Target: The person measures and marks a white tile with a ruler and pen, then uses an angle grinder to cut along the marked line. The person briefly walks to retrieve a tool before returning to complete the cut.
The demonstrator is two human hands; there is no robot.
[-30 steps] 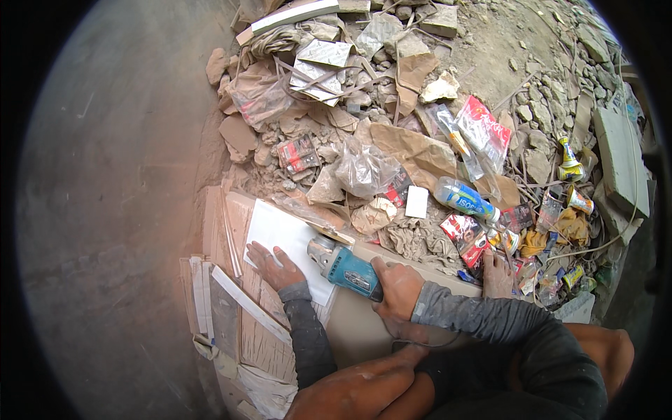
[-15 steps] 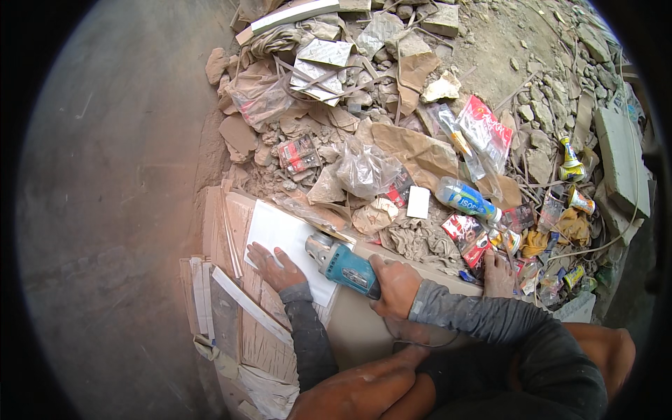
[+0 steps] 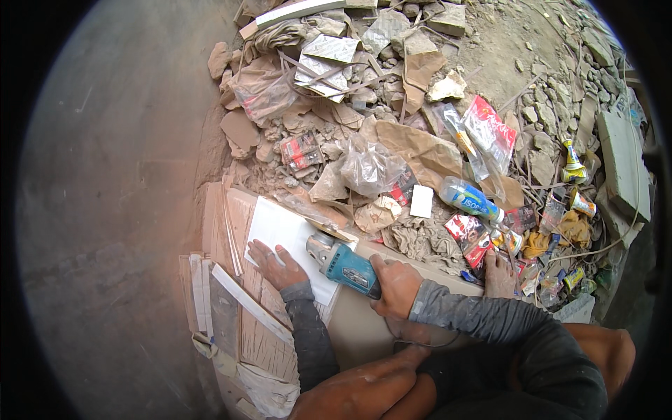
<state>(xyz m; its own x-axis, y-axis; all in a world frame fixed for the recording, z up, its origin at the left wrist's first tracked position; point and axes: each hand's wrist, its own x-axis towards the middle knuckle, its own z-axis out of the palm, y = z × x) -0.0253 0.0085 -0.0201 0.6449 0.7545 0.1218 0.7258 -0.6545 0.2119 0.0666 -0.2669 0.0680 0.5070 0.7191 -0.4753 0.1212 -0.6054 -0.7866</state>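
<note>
My right hand (image 3: 397,285) is wrapped round the rear of a teal angle grinder (image 3: 351,270) with a grey metal head. The grinder's head rests over the right part of a white tile (image 3: 276,222), close to its far right edge; the disc itself is hidden beneath. My left hand (image 3: 278,266) lies flat on the same tile, fingers spread, just left of the grinder's head. Under the tile is a dusty beige slab or stack of boards (image 3: 241,210). A dark cord (image 3: 427,346) curves below my right hand.
Rubble and rubbish lie beyond the tile: a plastic bottle (image 3: 470,199), clear bags (image 3: 371,168), brown paper (image 3: 420,150) and stones. My bare foot (image 3: 500,274) is at the right. Narrow white strips (image 3: 250,304) lie left of my forearm. Reddish dust hangs over the grey floor (image 3: 112,210).
The rubble sits slightly further right in the picture from a small shift of view. Both hands and the grinder keep nearly the same place on the tile.
</note>
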